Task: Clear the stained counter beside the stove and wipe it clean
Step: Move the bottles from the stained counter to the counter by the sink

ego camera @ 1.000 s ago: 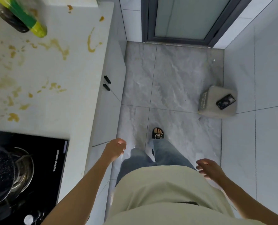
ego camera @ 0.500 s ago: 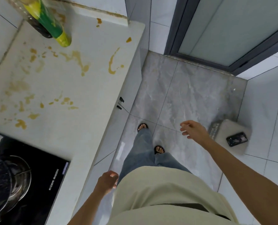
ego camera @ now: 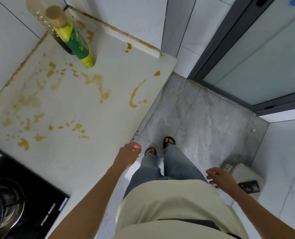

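Beside the stove (ego camera: 22,200), the stained counter (ego camera: 77,104) bore a bottle (ego camera: 72,37) at its far corner; left hand (ego camera: 128,155) and right hand (ego camera: 220,177), loosely curled, held nothing—a hasty reach could topple it.

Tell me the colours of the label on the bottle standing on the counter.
Green with yellow bands at both ends, on the bottle in the head view.

Stove (ego camera: 31,195) print, bottle (ego camera: 74,38) label: illegible.
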`<state>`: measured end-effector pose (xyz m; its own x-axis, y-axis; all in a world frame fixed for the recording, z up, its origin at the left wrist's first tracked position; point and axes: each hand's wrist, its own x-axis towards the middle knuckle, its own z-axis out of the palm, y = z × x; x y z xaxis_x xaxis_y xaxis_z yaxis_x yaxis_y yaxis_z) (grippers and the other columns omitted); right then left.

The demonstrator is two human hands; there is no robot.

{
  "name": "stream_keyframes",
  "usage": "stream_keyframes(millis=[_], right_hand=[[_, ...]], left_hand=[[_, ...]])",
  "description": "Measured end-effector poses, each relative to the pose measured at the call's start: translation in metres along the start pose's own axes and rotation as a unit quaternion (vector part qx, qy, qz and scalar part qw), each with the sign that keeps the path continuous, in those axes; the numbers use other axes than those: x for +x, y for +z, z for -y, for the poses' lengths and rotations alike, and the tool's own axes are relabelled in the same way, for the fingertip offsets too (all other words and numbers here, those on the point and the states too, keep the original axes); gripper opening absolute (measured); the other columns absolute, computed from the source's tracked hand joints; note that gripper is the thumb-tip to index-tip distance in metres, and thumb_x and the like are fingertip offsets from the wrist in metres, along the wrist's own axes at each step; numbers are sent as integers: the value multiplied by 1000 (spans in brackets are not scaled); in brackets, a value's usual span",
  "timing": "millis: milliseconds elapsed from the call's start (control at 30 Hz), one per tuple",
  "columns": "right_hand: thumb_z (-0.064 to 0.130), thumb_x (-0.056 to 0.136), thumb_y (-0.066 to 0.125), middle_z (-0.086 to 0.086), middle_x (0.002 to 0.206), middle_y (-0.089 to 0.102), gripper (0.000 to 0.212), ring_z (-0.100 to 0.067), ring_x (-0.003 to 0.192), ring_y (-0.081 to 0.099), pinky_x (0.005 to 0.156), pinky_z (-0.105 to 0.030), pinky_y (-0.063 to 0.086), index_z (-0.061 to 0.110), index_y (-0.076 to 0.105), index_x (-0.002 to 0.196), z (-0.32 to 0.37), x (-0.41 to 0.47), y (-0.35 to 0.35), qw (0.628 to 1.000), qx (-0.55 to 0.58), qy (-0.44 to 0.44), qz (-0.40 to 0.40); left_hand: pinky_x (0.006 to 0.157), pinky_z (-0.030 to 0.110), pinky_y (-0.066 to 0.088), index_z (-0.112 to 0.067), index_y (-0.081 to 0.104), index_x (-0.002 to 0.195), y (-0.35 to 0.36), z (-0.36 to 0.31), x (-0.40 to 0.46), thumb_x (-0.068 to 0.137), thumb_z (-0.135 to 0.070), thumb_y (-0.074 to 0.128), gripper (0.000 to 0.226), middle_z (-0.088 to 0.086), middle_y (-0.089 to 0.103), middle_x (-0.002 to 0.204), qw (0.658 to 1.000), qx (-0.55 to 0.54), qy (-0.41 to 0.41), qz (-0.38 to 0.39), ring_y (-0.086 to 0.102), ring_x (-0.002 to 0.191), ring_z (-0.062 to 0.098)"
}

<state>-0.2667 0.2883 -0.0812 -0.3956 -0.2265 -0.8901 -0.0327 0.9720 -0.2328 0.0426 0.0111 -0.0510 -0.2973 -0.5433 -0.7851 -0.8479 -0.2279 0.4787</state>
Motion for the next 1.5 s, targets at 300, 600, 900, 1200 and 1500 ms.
stream_keyframes(millis=[300, 600, 900, 1200, 1500], right_hand=[[20, 103, 61, -9, 84, 76, 18, -22, 66, 67, 62, -30, 49, 7, 71, 111, 99, 75, -82, 996, -79, -26, 28], [31, 105, 57, -2, 107, 75, 15, -13, 91, 72, 85, -33, 59, 22, 67, 112, 320, 86, -91, 946, -195, -246, 78], [35, 99, 64, 15, 99, 75, 15, -4, 94, 72, 91, -36, 59, 35, 69, 113, 465, 52, -23, 895, -191, -379, 136], [40, 82, 84, 3, 148, 52, 81, -15, 130, 56, 98, -24, 45, 23, 42, 150, 594, 40, 102, 864, -84, -482, 115], [59, 51, 90, 8, 161, 33, 131, -12, 146, 37, 110, -27, 36, 36, 19, 158, 663, 56, 199, 832, 0, -550, 69]], left_hand=[[89, 40, 63, -24, 71, 96, -10, -36, 29, 102, -26, 57, 16, -4, 78, 92, 991, -97, -52, -78, 76, 84, 17], [98, 51, 58, -8, 77, 88, 38, -2, -11, 103, -6, 52, 29, 14, 78, 104, 946, -202, -224, -117, 74, 98, 36], [66, 22, 55, -35, 74, 91, 11, -9, -1, 98, -24, 61, 18, -19, 78, 81, 915, -286, -216, -183, 75, 71, 4], [75, 31, 59, -34, 75, 96, -175, -48, 96, 97, -19, 65, 18, -13, 80, 86, 882, -343, -60, -318, 78, 79, 9], [88, 44, 63, -23, 64, 129, -326, -72, 173, 93, -30, 74, 38, -3, 74, 113, 825, -365, 22, -431, 73, 96, 18]])
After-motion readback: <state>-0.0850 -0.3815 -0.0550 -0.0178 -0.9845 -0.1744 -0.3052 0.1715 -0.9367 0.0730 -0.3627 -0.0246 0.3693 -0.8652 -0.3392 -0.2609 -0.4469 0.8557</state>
